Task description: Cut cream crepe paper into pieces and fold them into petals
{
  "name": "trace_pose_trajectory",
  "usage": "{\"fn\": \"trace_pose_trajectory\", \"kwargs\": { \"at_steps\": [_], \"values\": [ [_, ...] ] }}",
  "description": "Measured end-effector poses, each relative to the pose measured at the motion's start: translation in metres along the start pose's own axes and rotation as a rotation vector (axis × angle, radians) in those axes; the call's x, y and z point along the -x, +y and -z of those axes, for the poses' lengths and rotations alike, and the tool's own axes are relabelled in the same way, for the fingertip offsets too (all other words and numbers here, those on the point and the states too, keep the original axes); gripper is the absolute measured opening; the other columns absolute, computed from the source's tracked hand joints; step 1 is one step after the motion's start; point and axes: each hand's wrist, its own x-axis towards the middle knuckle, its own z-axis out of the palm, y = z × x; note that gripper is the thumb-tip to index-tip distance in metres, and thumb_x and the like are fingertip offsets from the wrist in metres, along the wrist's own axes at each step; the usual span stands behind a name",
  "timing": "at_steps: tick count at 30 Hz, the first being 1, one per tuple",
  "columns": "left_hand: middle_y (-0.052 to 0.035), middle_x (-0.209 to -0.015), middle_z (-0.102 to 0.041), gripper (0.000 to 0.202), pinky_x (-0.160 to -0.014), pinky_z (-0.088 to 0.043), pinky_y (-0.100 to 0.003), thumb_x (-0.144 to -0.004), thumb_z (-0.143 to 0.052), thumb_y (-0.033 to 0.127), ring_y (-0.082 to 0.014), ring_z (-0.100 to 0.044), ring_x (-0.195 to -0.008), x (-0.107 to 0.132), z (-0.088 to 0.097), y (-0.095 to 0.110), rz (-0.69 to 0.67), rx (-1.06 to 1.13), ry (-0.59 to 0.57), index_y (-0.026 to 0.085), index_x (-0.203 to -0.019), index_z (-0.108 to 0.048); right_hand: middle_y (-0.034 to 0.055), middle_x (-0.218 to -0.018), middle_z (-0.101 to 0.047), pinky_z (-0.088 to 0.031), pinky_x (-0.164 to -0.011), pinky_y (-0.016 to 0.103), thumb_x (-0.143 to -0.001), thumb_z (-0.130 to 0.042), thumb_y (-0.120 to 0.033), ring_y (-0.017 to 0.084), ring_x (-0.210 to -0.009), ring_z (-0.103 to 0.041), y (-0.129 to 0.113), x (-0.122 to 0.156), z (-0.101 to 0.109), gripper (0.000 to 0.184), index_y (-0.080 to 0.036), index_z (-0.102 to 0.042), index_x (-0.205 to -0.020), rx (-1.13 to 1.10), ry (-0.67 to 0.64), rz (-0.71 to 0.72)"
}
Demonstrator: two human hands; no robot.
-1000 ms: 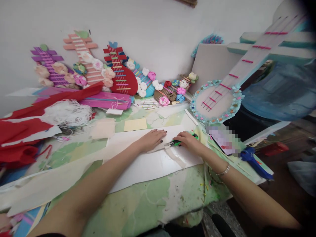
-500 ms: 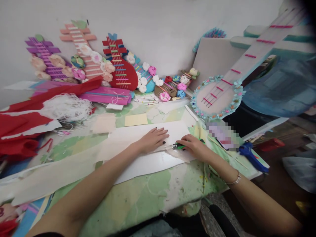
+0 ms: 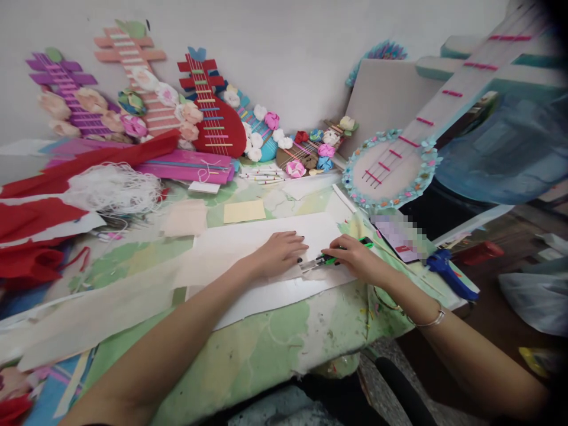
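Note:
My left hand lies flat with its fingers stretched on a white sheet on the table. My right hand grips a green and black utility knife. Its metal blade is out and points left, close to my left fingertips. Whether the blade touches the sheet I cannot tell. A glossy white board reaches toward me below the hands. From under my left forearm a long, thin, pale paper strip runs left across the table.
Decorated model lutes, such as a red one, lean on the wall. A white lute stands right. A blue glue gun and a phone lie at the right edge. Tangled white string and red cloth-like material lie left.
The knife has turned in my right hand, its rear end now higher and more of the blade showing. My left hand stays almost in place. The view has shifted slightly.

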Motion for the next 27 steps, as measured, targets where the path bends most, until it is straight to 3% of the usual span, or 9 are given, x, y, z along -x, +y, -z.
{"fn": "trace_pose_trajectory", "kwargs": {
  "at_steps": [5,14,27],
  "values": [
    [-0.003,-0.14,-0.046,0.035,-0.103,-0.028,-0.048,-0.09,-0.046,0.029,-0.0293,-0.036,-0.129,0.0,-0.001,0.0,-0.032,-0.027,-0.007,0.028,-0.124,-0.055,0.0132,-0.091,-0.061,-0.047,-0.073,0.037,-0.089,-0.041,-0.008,0.022,-0.085,-0.053,0.001,0.007,0.003,0.033,-0.014,-0.065,-0.111,0.024,0.001,-0.007],
    [-0.003,-0.142,-0.042,0.037,-0.1,-0.028,-0.048,-0.089,-0.047,0.032,-0.032,-0.033,-0.126,0.003,-0.005,0.003,-0.021,-0.066,0.003,0.032,-0.126,-0.053,0.012,-0.093,-0.059,-0.047,-0.075,0.037,-0.088,-0.044,-0.009,0.022,-0.087,-0.053,-0.023,0.018,-0.004,0.034,-0.017,-0.061,-0.116,0.009,-0.027,-0.056],
    [-0.0037,-0.144,-0.04,0.039,-0.101,-0.026,-0.047,-0.092,-0.042,0.036,-0.0309,-0.032,-0.127,0.003,-0.009,0.0,-0.048,-0.139,-0.006,0.032,-0.131,-0.047,0.0138,-0.098,-0.059,-0.047,-0.077,0.04,-0.084,-0.041,-0.001,0.024,-0.091,-0.052,-0.037,0.03,-0.01,0.041,-0.016,-0.057,-0.119,-0.008,0.008,-0.093]
  ]
}}
